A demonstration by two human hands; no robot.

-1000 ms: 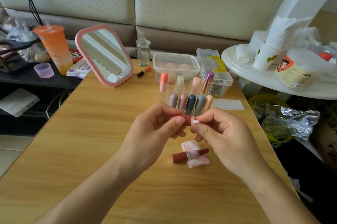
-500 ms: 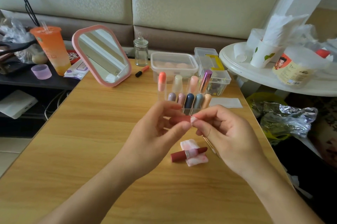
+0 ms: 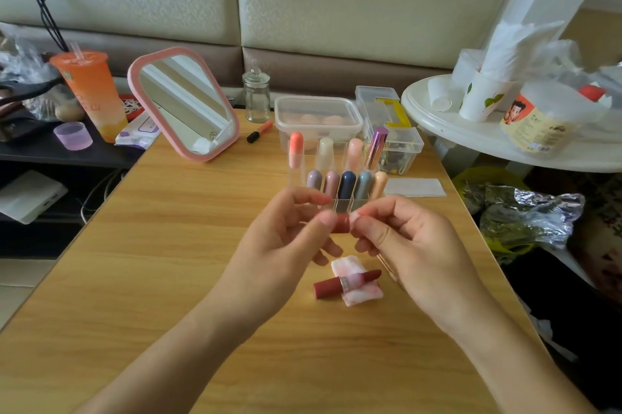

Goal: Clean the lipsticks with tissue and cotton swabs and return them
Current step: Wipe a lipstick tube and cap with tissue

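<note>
Head view: left hand [image 3: 286, 245] pinches a short, dark-red lipstick cap [image 3: 342, 224]; right hand [image 3: 414, 245] pinches a cotton swab [image 3: 387, 266] against it.

Both bare forearms are reaching in from the near edge, the left forearm [image 3: 161, 366] from the near left and the right forearm [image 3: 511, 366] from the near right, angling toward each other. The left hand [image 3: 286, 245] is pinching a small dark red cap [image 3: 342, 224] between thumb and curled fingers. The right hand [image 3: 410, 245], fingers curled, is pinching a cotton swab [image 3: 386, 265], its fingertips touching the cap's right end.
</note>
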